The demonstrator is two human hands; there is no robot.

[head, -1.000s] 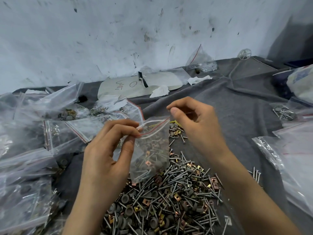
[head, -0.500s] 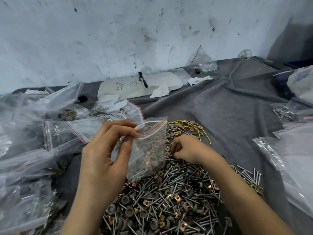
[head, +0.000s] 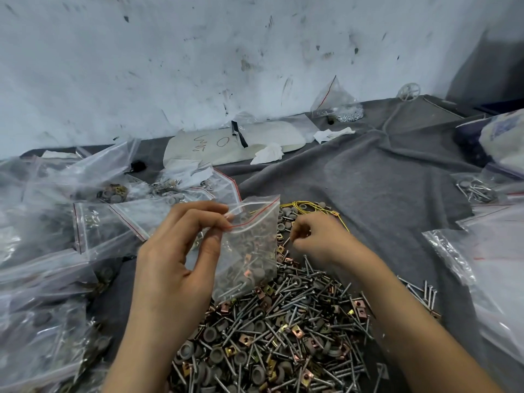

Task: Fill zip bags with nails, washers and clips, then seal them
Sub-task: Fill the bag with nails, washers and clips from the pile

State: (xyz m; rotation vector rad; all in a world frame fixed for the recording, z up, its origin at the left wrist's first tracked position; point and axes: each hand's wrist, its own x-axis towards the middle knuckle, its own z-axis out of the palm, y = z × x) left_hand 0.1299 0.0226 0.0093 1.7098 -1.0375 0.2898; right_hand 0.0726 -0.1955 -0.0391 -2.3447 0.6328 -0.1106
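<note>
Your left hand (head: pixel 181 259) pinches the zip bag (head: pixel 249 251) at its red-lined mouth, thumb against fingertips. The bag hangs upright with hardware inside, its bottom touching the pile (head: pixel 283 330) of nails, washers and clips. Your right hand (head: pixel 320 239) is knuckles-up at the pile's far edge, just beside the bag. Its fingers are curled under; can't tell if they hold anything. All of it sits on the grey cloth (head: pixel 368 180).

Our right hand (head: pixel 317 236) left the zip bag (head: pixel 252 251) mouth, dropped to the pile (head: pixel 283 321) far edge, fingers curled.
</note>
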